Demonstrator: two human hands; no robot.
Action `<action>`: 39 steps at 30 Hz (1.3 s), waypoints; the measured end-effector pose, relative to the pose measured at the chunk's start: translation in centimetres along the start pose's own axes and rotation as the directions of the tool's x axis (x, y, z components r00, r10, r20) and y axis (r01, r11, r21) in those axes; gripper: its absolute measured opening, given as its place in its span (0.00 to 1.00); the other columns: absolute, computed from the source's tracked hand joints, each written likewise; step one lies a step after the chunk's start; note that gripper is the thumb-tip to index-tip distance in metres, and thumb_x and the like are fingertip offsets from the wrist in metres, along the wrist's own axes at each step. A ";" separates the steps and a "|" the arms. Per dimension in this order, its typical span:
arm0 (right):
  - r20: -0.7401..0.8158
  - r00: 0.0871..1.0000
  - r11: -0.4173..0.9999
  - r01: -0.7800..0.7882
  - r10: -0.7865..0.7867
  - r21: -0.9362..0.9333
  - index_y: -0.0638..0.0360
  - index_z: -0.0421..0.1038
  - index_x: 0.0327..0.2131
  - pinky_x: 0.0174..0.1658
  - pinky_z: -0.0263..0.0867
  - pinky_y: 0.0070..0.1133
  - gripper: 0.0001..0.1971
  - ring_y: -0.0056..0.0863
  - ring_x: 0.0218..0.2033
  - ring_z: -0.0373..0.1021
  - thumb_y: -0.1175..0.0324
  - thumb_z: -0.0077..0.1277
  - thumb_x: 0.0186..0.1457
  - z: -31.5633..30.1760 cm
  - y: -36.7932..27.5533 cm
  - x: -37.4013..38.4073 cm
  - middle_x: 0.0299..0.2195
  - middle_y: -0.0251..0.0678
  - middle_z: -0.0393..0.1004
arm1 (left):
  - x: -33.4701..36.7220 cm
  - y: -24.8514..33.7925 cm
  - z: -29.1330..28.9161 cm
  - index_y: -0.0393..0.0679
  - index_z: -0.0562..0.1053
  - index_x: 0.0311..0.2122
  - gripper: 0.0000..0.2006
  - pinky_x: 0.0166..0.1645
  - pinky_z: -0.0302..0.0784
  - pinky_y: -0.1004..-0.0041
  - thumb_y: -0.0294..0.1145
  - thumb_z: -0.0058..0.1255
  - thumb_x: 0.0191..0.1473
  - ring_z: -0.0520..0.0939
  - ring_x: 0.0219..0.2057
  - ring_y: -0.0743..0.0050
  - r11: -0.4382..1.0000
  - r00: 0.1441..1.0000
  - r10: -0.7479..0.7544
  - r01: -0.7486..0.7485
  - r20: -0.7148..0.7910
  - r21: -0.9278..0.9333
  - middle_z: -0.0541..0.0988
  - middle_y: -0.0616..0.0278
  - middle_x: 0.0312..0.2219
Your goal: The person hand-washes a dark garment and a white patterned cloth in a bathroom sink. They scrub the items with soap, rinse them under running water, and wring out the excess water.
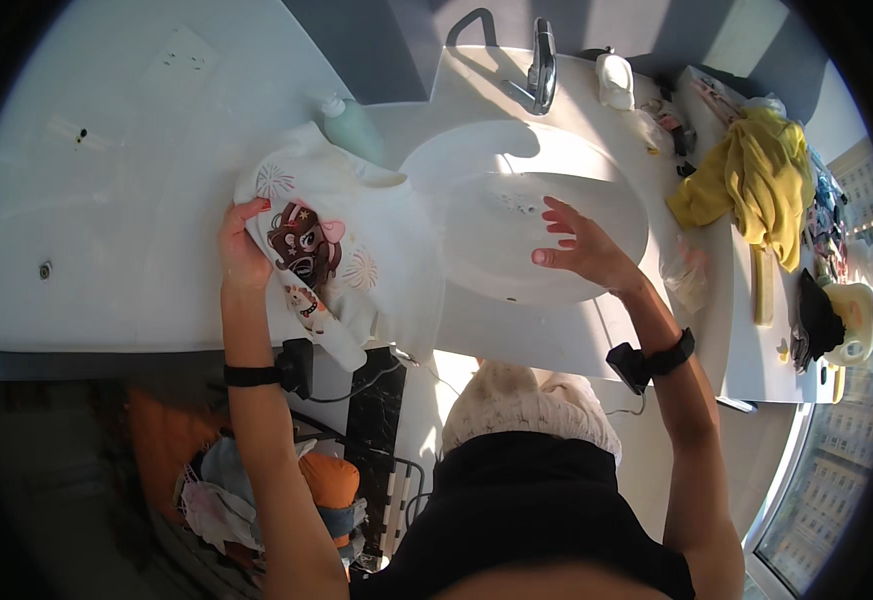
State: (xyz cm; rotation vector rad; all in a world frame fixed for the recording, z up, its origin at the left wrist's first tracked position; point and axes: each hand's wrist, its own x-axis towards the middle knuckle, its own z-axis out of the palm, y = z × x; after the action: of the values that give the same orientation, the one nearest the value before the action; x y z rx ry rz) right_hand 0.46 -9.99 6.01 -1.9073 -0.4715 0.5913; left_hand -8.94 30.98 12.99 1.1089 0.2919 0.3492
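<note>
A white child's top with a cartoon girl, a small animal and firework prints lies across the counter, its right part reaching over the sink's left rim. My left hand grips the top's left edge, thumb and fingers closed on the cloth. Over the white oval sink hovers my right hand, fingers apart, holding nothing. A pale green pump bottle stands just behind the top. At the sink's back rises a chrome tap.
A white bottle stands right of the tap. Yellow cloth is heaped on the right-hand counter, beside a clear plastic bag. Below the counter, at left, sits a rack of clothes. A window is at lower right.
</note>
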 end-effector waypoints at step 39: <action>-0.309 0.940 0.863 -0.274 0.146 -0.425 0.62 0.61 0.49 0.54 0.56 0.27 0.29 0.40 0.51 0.61 0.56 0.54 0.46 -12.5 6.7 8.7 0.48 0.46 0.65 | 10.0 -23.1 9.1 0.40 0.63 0.52 0.28 0.57 0.58 0.59 0.41 0.50 0.45 0.63 0.52 0.45 0.251 0.906 -0.290 -0.241 0.310 0.938 0.63 0.45 0.51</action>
State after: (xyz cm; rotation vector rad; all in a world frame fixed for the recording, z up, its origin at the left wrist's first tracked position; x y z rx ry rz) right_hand 15.24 -16.76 2.45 -2.4821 -0.2365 0.3683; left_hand 6.75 18.49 -4.73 2.4338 0.0898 -0.2220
